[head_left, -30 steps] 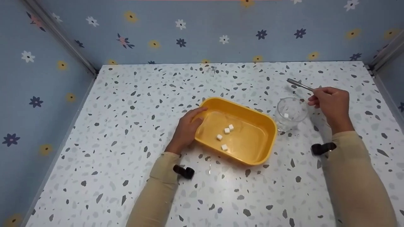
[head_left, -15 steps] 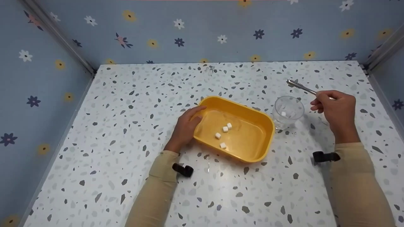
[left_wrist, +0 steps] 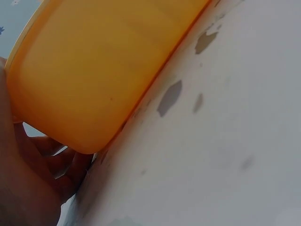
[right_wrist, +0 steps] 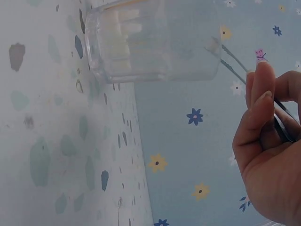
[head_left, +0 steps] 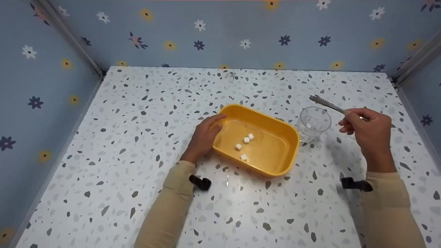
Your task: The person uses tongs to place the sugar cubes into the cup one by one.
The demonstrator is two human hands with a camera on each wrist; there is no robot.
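Observation:
In the head view, a yellow plastic tray (head_left: pixel 274 148) lies at an angle on the table with several small white cubes (head_left: pixel 246 140) in it. My left hand (head_left: pixel 203 137) grips its left end, fingers and thumb at the rim. The left wrist view has fingers (left_wrist: pixel 70 174) against the tray's outer wall. To the tray's right, a clear glass (head_left: pixel 314 125) stands upright; something small and white shows in it. My right hand (head_left: pixel 370 129) holds metal tongs (head_left: pixel 327 104), tips beyond the glass's rim. A pale blur by the tips in the right wrist view is unclear.
The speckled white table (head_left: pixel 137 113) meets blue flowered panels at its back (head_left: pixel 224 34) and sides. Black wrist cameras (head_left: pixel 201 182) sit on both sleeves.
My right hand has drawn back toward me and slightly right, and the tongs' tips have come lower in view. The left hand stays at the tray; the cubes there keep their places.

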